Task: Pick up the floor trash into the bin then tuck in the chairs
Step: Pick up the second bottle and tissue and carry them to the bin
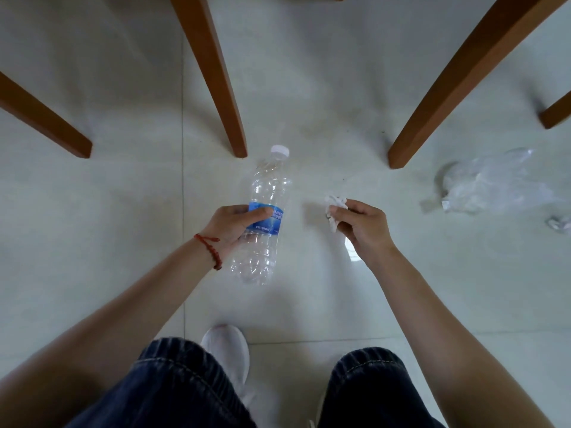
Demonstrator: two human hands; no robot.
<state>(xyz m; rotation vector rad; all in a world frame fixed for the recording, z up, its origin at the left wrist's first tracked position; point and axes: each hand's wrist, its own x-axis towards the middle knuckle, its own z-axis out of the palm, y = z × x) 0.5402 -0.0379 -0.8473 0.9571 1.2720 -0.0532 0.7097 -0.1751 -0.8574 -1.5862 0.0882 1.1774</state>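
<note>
My left hand grips a clear empty plastic bottle around its blue label, cap pointing away from me, just above the pale tiled floor. My right hand pinches a crumpled white paper ball between thumb and fingers. A clear plastic bag lies on the floor at the right, beyond a chair leg. A small crumpled white scrap lies at the right edge. No bin is in view.
Wooden chair legs stand ahead: one at far left, one at centre, one at right, and a stub at the right edge. My white shoe and dark jeans fill the bottom.
</note>
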